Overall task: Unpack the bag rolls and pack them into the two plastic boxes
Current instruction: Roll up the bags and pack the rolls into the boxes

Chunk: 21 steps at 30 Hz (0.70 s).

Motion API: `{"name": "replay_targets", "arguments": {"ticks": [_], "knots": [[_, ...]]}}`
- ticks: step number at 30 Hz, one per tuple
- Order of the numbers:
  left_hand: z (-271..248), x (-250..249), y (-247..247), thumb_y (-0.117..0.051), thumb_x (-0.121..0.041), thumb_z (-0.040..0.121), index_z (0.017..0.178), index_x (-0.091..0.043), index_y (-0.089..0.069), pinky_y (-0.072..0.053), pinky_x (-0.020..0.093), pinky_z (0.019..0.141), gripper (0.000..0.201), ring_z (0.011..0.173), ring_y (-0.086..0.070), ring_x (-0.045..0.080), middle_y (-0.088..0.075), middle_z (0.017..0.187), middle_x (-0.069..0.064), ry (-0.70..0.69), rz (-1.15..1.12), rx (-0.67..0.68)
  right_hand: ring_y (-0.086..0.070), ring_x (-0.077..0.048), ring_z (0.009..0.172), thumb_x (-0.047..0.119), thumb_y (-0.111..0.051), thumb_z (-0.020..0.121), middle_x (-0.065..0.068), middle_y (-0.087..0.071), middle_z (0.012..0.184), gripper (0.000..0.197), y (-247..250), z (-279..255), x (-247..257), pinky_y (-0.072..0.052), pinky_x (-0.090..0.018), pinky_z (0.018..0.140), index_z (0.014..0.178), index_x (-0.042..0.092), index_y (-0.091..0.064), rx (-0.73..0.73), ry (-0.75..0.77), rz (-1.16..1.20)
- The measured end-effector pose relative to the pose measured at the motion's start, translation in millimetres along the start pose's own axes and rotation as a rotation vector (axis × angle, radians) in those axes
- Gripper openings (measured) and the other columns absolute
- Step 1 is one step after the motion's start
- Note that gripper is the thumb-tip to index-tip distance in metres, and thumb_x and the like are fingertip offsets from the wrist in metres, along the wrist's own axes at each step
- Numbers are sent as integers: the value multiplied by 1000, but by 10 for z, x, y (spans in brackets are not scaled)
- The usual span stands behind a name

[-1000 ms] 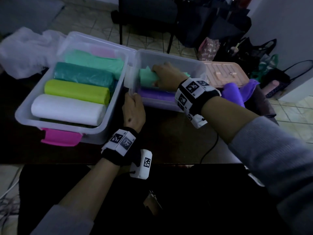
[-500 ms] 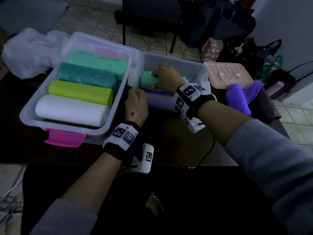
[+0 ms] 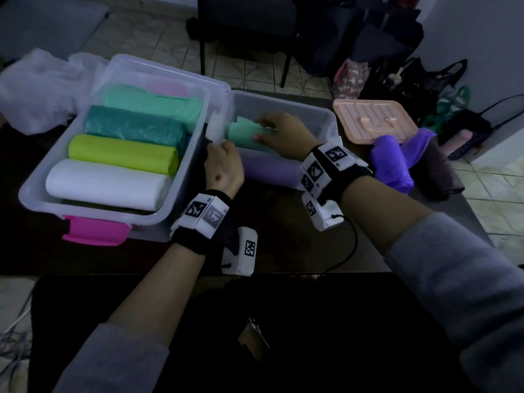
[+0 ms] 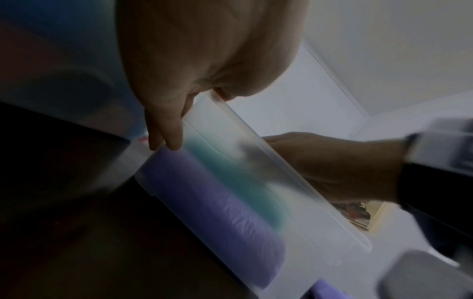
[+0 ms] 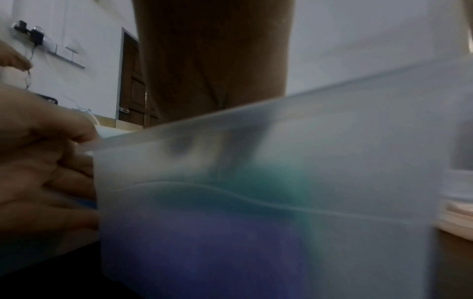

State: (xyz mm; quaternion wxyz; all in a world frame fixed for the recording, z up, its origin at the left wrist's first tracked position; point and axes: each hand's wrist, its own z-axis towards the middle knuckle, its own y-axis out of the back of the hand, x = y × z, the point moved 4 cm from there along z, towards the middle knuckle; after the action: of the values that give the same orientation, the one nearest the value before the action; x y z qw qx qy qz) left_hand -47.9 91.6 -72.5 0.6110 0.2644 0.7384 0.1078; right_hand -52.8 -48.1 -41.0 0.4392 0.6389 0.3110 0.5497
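Note:
Two clear plastic boxes stand side by side on the dark table. The large box (image 3: 37, 194) holds white (image 3: 105, 184), lime (image 3: 122, 154), teal (image 3: 133, 127) and mint (image 3: 158, 102) rolls. The small box (image 3: 331, 120) holds a purple roll (image 3: 269, 171) and a mint green roll (image 3: 241, 134). My right hand (image 3: 279, 136) reaches inside the small box and grips the mint green roll. My left hand (image 3: 224, 165) grips the small box's near left corner (image 4: 202, 113), fingers (image 4: 169, 129) down its outer wall.
A pink lid (image 3: 374, 121) lies right of the small box, with loose purple bags (image 3: 394, 163) in front of it. A crumpled white plastic bag (image 3: 37, 89) lies far left. The large box has a magenta latch (image 3: 95, 231). Bags and a chair stand on the floor behind.
My right hand has pressed the mint green roll lower in the small box, beside the purple roll. My left hand has stayed on the box corner. The view has shifted slightly.

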Motion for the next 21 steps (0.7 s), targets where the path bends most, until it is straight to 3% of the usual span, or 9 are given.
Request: {"name": "replay_targets", "arguments": {"ticks": [3,5,7,9,11,14,17,21], "knots": [[-65,44,-30,-20,-31,103,129,2,-41,-27,33,95,47,125,-41,34,-42,139,22,12,-83,-20,-52,-18,117,23,-58,92,-8,-56,127,37,180,-220,-161,-33,-15,93,126,9,-57,-188,30,103],[-120,120,-63,-22,-38,102,134,1,-38,-26,32,100,52,128,-40,32,-41,141,20,14,-105,-57,-52,-17,111,20,-56,93,-10,-56,122,30,326,-386,-353,-36,-16,90,121,10,-60,-365,5,144],[-218,178,-139,-31,-38,100,140,1,-30,-19,31,105,56,133,-32,30,-33,146,18,19,-74,-138,-52,-15,108,20,-53,94,-9,-56,120,27,468,-571,-638,-34,-16,86,118,12,-62,-501,-83,150],[-395,203,-257,-44,-31,96,142,-3,-26,-14,28,100,56,134,-27,28,-29,145,16,48,-27,-188,-51,-13,108,19,-52,94,-7,-56,121,25,587,-748,-979,-33,-17,88,116,14,-62,-570,-212,130],[-567,179,-480,-50,-26,93,137,-8,-33,-19,27,99,51,131,-30,28,-35,141,14,14,3,-80,-51,-19,115,17,-52,92,-9,-54,125,27,664,-892,-1340,-38,-25,94,117,13,-62,-575,-355,74],[-812,63,-922,-48,-33,93,137,-11,-37,-25,34,108,51,132,-31,32,-35,143,14,-153,257,250,-51,-34,116,10,-46,92,-19,-52,126,30,701,-1069,-1821,-38,-35,98,116,7,-62,-542,-533,20],[-979,-16,-1294,-40,-39,96,145,-10,-23,-14,38,115,60,142,-14,30,-16,153,13,-334,522,424,-51,-41,114,7,-40,92,-26,-51,127,34,700,-1201,-2139,-38,-39,99,120,4,-60,-463,-649,-46],[-1072,-2,-1586,-32,-43,98,150,-14,-8,0,42,117,64,145,8,28,6,157,13,-441,670,531,-46,-43,120,23,-37,99,-30,-46,130,41,640,-1237,-2364,-35,-41,99,127,-4,-49,-368,-803,16]]}}
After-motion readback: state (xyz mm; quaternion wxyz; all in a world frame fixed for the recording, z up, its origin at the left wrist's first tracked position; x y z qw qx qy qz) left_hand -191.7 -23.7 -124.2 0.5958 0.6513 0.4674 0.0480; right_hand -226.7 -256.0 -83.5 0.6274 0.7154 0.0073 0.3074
